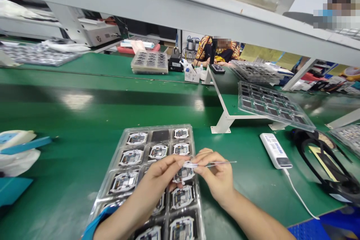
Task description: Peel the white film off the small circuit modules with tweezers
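Note:
A clear plastic tray lies on the green bench in front of me, its pockets filled with several small circuit modules. Over the tray's right column, my left hand pinches a small white module from the left. My right hand is closed on thin metal tweezers, whose tips meet the module's top edge while the other end points right. One pocket in the tray's top row holds a dark part instead of a white module.
A white device with a cable lies right of the tray, beside a black magnifier loop. Another tray rests on a raised white stand. More stacked trays sit across the belt, where another person works. White and blue items sit at left.

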Motion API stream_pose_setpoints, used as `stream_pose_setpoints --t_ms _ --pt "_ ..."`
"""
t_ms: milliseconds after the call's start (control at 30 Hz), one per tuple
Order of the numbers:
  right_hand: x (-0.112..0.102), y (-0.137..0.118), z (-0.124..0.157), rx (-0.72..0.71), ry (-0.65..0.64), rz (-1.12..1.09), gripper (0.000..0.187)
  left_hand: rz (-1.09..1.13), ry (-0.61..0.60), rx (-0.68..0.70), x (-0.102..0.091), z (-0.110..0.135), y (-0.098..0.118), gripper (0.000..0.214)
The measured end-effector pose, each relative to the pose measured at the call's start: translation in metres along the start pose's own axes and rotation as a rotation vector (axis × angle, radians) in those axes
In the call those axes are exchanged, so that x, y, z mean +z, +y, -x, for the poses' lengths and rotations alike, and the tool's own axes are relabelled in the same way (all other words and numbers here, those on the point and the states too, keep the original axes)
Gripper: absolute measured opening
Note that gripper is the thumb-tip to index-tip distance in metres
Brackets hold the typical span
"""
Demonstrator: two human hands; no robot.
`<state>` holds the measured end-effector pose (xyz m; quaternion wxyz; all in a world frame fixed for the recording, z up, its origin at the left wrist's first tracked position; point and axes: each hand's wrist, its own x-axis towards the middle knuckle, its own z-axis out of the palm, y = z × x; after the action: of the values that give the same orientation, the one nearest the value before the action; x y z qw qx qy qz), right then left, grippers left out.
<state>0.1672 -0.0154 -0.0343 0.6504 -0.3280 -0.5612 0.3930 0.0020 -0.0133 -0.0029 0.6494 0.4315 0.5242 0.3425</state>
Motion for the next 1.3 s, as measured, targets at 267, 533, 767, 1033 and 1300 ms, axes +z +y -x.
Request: stream_pose_setpoints --t_ms 267,533,767,1033,1300 --pt "-0.010 -0.010 -0.001 -0.345 -0.194 0.301 0.018 -0.040 0.013 -0.063 -0.003 0.000 0.004 0.035" --pt "-0.009 -0.001 0.000 -0.172 -0.106 0.197 0.010 -0.052 0.001 -0.053 0.000 0.003 0.007 0.032" --pt "-0.007 -0.001 0.001 -0.012 -0.054 0.079 0.008 -0.035 -0.012 -0.031 0.000 0.002 0.004 0.033" --pt "-0.009 -0.005 0.000 -0.054 -0.120 0.153 0.013 -0.088 -0.027 -0.033 0.001 0.001 0.008 0.029" --pt "-0.013 -0.014 -0.006 0.091 -0.223 0.128 0.007 -0.076 -0.014 -0.068 -0.001 0.000 0.010 0.030"
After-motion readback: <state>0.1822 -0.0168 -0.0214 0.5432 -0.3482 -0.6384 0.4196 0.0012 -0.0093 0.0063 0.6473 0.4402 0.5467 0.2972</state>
